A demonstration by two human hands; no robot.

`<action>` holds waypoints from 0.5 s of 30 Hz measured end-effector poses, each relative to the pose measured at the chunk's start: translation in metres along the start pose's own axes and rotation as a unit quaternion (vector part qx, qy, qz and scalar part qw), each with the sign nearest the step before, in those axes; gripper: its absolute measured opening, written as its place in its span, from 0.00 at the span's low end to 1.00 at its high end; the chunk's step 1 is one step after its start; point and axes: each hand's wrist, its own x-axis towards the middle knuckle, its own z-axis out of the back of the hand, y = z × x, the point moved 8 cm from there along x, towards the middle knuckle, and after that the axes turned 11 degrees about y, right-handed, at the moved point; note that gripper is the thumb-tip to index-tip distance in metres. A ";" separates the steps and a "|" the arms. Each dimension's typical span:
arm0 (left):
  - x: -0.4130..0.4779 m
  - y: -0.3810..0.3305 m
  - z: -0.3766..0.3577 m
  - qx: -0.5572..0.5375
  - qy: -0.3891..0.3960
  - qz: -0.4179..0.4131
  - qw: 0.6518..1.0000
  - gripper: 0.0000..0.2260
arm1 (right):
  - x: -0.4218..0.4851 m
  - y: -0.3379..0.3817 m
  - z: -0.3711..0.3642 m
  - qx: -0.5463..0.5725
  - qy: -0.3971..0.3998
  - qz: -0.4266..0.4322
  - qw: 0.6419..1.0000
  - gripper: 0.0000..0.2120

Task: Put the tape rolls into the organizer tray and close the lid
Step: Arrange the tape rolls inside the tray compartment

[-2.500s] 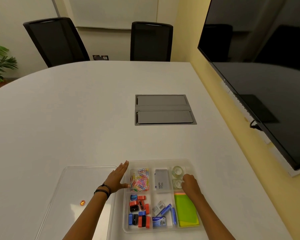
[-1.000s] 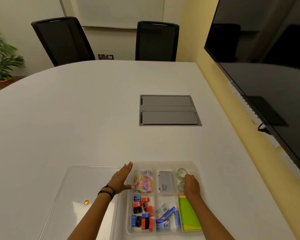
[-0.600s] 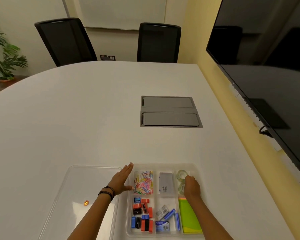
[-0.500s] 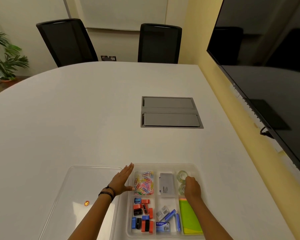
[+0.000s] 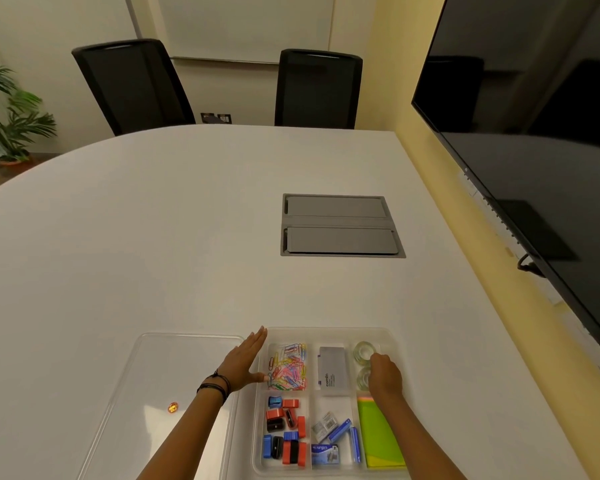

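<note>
Two tape rolls (image 5: 363,365) sat in the far right box of the clear organizer tray (image 5: 329,331), one behind the other. The right hand (image 5: 383,374) rested over that box, just beside the rolls on their right. Its fingers (image 5: 376,358) were curled down close to the far roll, but it was too hard to tell if they pinched it. The left hand (image 5: 243,362) lay flat against the left wall of the tray, fingers straight and pressed together, with the thumb at the paper clips (image 5: 288,367). The clear lid (image 5: 160,386) lay flat on the white bench (image 5: 153,237), just left of the tray, not on it.
</note>
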 end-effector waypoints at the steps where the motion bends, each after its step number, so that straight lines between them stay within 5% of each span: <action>1: 0.000 0.000 0.000 0.000 0.000 0.000 1.000 0.45 | 0.000 0.000 0.000 -0.003 -0.001 0.003 1.000 0.23; 10: -0.001 0.000 0.000 0.003 -0.001 0.001 1.000 0.45 | 0.003 -0.006 -0.004 -0.005 0.024 0.004 1.000 0.23; 13: -0.003 0.000 0.000 0.003 -0.004 0.002 1.000 0.44 | -0.002 -0.001 -0.001 -0.018 0.046 0.009 0.999 0.07; 15: -0.004 0.000 0.000 0.002 -0.005 0.003 1.000 0.44 | 0.000 -0.003 -0.002 -0.018 0.050 0.007 0.999 0.10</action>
